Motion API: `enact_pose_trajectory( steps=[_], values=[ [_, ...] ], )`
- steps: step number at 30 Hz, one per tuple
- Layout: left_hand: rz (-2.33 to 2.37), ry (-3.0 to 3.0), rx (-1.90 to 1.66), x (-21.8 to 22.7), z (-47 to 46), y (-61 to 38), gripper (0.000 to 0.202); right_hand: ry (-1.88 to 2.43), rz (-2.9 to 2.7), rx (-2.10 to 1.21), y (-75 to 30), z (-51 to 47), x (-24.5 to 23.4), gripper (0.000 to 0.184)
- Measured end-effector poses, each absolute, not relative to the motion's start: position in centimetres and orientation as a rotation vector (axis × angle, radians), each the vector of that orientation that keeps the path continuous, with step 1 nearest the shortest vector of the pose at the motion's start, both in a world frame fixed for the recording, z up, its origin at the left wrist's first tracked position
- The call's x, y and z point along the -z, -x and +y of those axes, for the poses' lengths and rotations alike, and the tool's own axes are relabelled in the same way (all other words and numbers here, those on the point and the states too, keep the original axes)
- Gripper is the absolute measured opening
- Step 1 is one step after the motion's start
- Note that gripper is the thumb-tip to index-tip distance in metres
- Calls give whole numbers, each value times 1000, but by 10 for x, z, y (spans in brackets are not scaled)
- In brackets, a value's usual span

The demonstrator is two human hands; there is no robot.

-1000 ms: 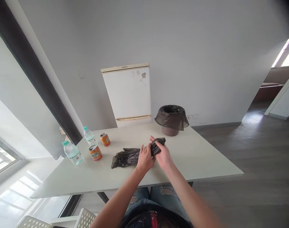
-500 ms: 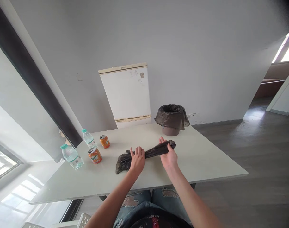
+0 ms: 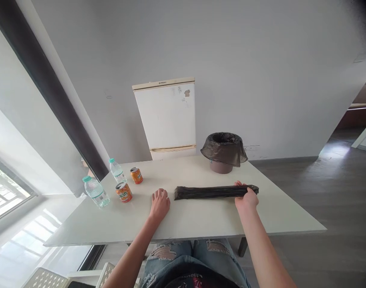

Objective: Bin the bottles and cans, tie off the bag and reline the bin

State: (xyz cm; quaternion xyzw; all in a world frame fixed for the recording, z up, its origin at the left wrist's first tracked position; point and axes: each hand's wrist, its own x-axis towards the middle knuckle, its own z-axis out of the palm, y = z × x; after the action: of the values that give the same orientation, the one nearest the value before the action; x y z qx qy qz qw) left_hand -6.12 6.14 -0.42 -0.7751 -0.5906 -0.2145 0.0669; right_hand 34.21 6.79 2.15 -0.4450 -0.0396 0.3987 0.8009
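A black plastic bin bag (image 3: 207,192), gathered into a long narrow strip, stretches sideways over the white table (image 3: 195,224). Its right end is gripped in my right hand (image 3: 246,199), the thumb pressing from above and fingers showing behind. Just beyond the bag's left end, a small gap away, my left hand (image 3: 160,203) is at the tabletop with its fingers curled in and nothing visible in them. Behind the strip stands a brownish bin (image 3: 221,167), lined with a dark bag (image 3: 225,150) folded over its rim.
Two orange drink cans (image 3: 123,192) and two clear bottles with green caps (image 3: 97,192) stand at the table's left. A white fridge (image 3: 167,116) is behind the table by the grey wall. A perforated chair (image 3: 46,278) shows at lower left.
My left hand has let go of the bag and moved left. My right hand has carried its end rightward, and the bag now lies straighter and longer. The view has shifted slightly.
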Motion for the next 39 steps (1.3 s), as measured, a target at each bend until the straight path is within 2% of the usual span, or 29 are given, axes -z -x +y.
enact_pose_trajectory(
  steps=[3, 5, 11, 15, 19, 23, 27, 31, 36, 39],
  values=[
    [-1674, 2461, 724, 3, 63, 63, 53, 987, -106, -803, -344, 70, -29, 18],
    [-1592, 2549, 761, 0, 64, 61, 61, 1008, -165, -778, -340, 72, -35, 27],
    [-1466, 2864, 625, -6, 62, 52, 46, 1215, -398, -616, -320, 78, -46, 34],
    [-1441, 2861, 678, -9, 57, 50, 41, 1318, -644, -413, -289, 78, -62, 48],
    [-1426, 2870, 717, -10, 56, 51, 39, 1368, -1350, -241, -230, 72, -73, 48],
    [-1447, 2878, 807, -8, 59, 52, 34, 1370, -1996, -146, -170, 63, -55, 53],
    [-1526, 2841, 964, -4, 61, 56, 29, 1412, -2176, -207, -142, 60, -28, 57],
    [-1537, 2823, 1089, -3, 60, 57, 40, 1491, -2269, -261, -138, 62, -15, 69],
    [-1445, 2898, 964, -2, 62, 55, 34, 1442, -2405, -309, -144, 58, -25, 89],
    [-1448, 2880, 951, 0, 64, 55, 33, 1378, -2400, -238, -157, 54, -34, 79]
  ],
)
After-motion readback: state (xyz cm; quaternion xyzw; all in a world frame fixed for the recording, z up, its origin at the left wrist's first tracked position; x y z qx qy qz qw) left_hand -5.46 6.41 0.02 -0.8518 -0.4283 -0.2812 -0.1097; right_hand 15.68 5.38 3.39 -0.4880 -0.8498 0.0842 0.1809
